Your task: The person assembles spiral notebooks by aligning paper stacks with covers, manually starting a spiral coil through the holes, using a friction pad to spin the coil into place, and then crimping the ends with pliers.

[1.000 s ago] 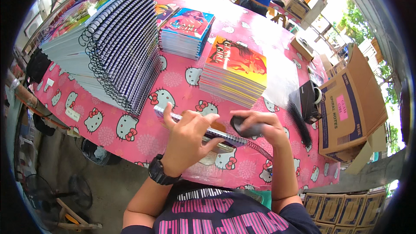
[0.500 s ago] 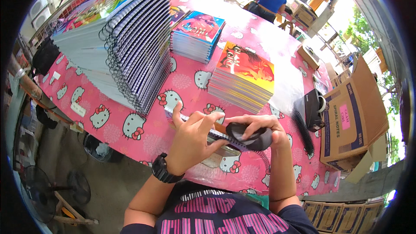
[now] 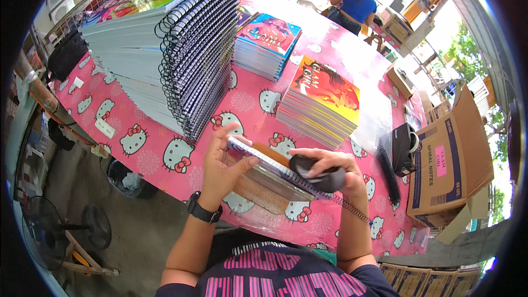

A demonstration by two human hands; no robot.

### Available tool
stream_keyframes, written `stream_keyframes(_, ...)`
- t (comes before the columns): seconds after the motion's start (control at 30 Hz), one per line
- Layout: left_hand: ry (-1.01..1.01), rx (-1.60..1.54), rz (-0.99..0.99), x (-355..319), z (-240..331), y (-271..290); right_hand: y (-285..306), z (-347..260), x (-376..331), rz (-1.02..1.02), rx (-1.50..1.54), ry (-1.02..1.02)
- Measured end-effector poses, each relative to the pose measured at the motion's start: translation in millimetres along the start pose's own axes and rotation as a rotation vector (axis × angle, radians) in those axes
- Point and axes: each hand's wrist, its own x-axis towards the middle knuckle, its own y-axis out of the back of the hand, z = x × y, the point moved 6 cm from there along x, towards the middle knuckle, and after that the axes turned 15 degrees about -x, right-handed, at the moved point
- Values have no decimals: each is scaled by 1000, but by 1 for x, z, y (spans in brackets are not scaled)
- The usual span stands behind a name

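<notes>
A thin notebook or stack of pages (image 3: 269, 163) stands tilted on its edge, its punched edge up. My left hand (image 3: 221, 165) grips its left end, thumb on the near face and fingers spread behind. With my right hand (image 3: 335, 168) I hold a black rounded object (image 3: 319, 176) against the notebook's right part; its exact kind is unclear. A dark spiral coil (image 3: 352, 209) trails from the notebook's right end, past my right wrist. Under the notebook lies a brown wooden board (image 3: 258, 195), partly hidden.
A tall stack of spiral notebooks (image 3: 198, 60) leans at the left. Behind are blue-covered (image 3: 269, 44) and yellow-red notebook stacks (image 3: 324, 99). At right stand a black device (image 3: 404, 148), a black coil bundle (image 3: 388, 176) and an open carton (image 3: 451, 159). A person in blue (image 3: 355, 5) is farther off.
My left hand has moved left along the notebook to its end, uncovering its face and the wooden board. The coil now sticks out farther at the right. The view has shifted slightly.
</notes>
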Motion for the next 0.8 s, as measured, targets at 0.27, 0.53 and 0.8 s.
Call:
stream_keyframes(0.27,56,-131,38,-5,-1,6,0,13,11,29,-301,-136)
stream_keyframes(0.53,127,-134,34,1,0,7,-2,21,31,-84,-484,-269)
stream_keyframes(0.8,91,-129,15,-1,-6,9,4,49,46,-48,-643,-381)
